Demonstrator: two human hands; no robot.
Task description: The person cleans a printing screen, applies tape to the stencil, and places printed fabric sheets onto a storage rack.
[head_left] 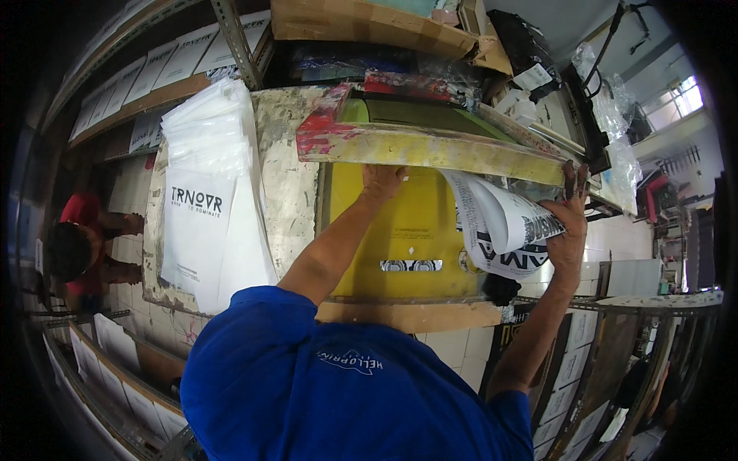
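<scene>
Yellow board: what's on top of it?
On the yellow board, a curled printed sheet by the right hand covers part of the right side; a patterned strip also shows. The wooden frame hides the far part. What lies beneath the sheet is covered.

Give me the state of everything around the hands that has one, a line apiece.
Wooden frame: paint-smeared, apparently raised above the board
Yellow board: partly covered by the sheet
Printed sheet: curled over on itself
Left hand: at the frame's near edge; grip unclear
Right hand: thumb against the sheet, fingers up at the frame's corner
Stack of white printed sheets: uneven, edges fanned
Black bundle: bunched up
</scene>
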